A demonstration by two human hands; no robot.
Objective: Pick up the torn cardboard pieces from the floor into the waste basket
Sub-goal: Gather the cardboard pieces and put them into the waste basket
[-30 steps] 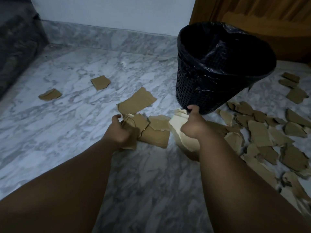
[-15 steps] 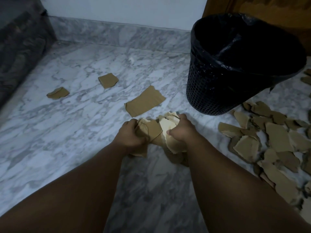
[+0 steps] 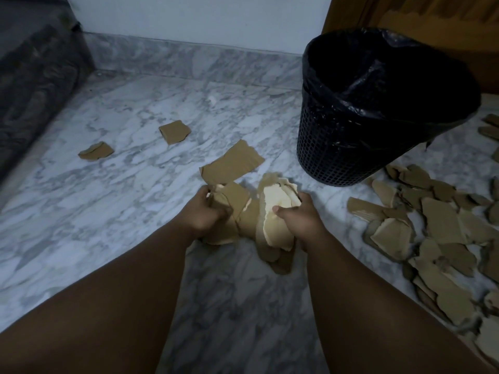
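My left hand (image 3: pixel 205 211) grips a bunch of brown torn cardboard pieces (image 3: pixel 234 197) just above the marble floor. My right hand (image 3: pixel 298 215) grips a stack of paler cardboard pieces (image 3: pixel 276 201) beside it; the two bundles touch. A larger brown piece (image 3: pixel 232 163) lies flat just beyond my hands. Two small pieces (image 3: pixel 175 131) (image 3: pixel 95 151) lie farther left. The black mesh waste basket (image 3: pixel 348 147) with a black liner stands at upper right, beyond my right hand. A heap of several torn pieces (image 3: pixel 437 233) covers the floor at right.
A white wall with a marble skirting (image 3: pixel 189 58) runs along the back. A dark grey upholstered piece (image 3: pixel 32 76) borders the left side. A brown wooden door (image 3: pixel 421 12) stands behind the basket.
Both hands have drawn their cardboard bundles together and lifted them slightly off the floor. The view has shifted so the basket sits farther right.
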